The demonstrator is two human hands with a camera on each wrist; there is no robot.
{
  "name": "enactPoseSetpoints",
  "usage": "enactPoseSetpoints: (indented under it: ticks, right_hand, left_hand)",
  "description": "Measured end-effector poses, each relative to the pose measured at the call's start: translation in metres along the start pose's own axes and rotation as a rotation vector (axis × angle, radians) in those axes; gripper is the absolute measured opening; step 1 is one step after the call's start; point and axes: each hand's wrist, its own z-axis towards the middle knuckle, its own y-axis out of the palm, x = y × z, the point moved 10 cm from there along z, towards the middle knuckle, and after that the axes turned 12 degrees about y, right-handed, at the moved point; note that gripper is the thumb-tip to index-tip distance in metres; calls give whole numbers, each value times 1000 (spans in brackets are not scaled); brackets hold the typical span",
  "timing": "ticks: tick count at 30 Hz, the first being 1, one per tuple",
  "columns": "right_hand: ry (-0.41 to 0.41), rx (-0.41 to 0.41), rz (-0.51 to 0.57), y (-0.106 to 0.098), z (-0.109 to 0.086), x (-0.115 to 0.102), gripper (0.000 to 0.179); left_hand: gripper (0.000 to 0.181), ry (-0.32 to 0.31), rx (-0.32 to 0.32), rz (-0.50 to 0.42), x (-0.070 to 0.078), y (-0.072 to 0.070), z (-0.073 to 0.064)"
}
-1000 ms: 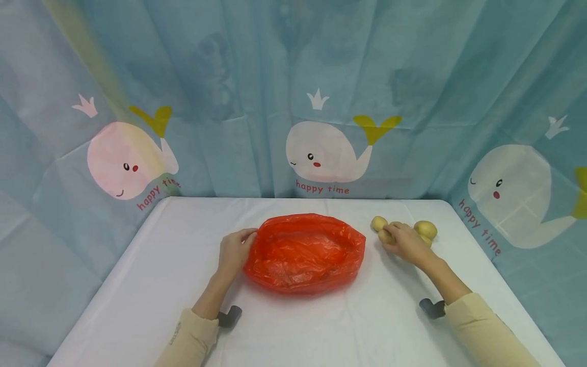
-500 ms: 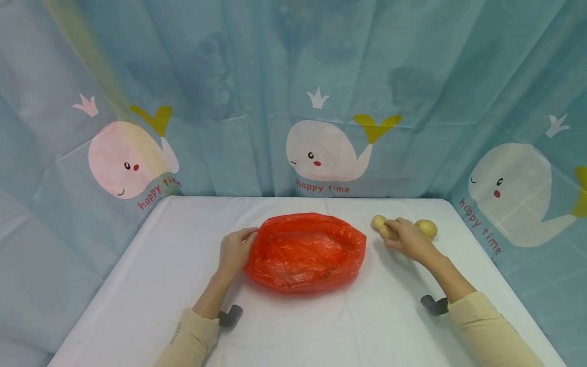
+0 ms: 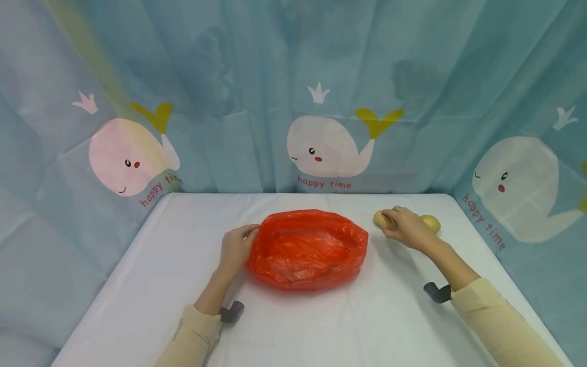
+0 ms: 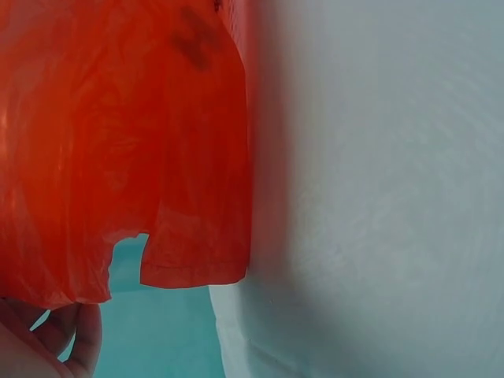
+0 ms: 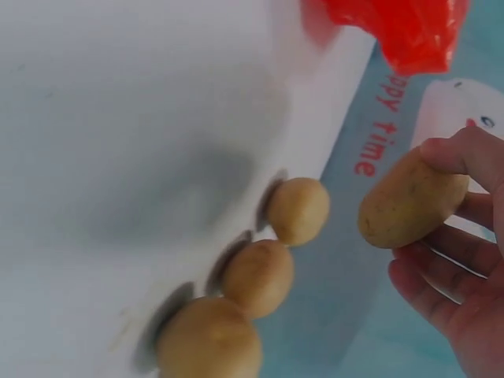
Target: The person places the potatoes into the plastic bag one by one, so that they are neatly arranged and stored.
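A red plastic bag [image 3: 304,250] stands with its mouth spread wide at the middle of the table. At its left rim, my left hand [image 3: 236,250] pinches the plastic; in the left wrist view the fingertips [image 4: 88,323] meet the bag's edge. To the right of the bag, my right hand [image 3: 408,228] holds a potato [image 5: 413,197] between thumb and fingers, raised off the table. Three more potatoes lie in a row near it: a small one [image 5: 298,210], a middle one [image 5: 258,277] and a larger one [image 5: 211,340]. The hand partly covers this group in the head view.
A white cloth [image 3: 293,331] covers the table. Behind and beside it hangs a blue curtain [image 3: 229,142] printed with whales. Dark wrist mounts [image 3: 437,292] stick out by both sleeves.
My right hand has lifted the potato up from the group and slightly away from me. The left hand stays at the bag's rim. The whole head view has shifted slightly.
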Motion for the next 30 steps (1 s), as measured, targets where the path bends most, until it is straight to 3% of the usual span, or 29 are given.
enactPoseSetpoints:
  ticks: [18,30]
  right_hand:
    - [-27,-1,24,-15,18,-39,40]
    - [-73,-15,26,-9,31,-66,42]
  left_hand:
    - [27,10,20,4,1,-4,0]
    - [29,-29,15,-5,2,-2,-3]
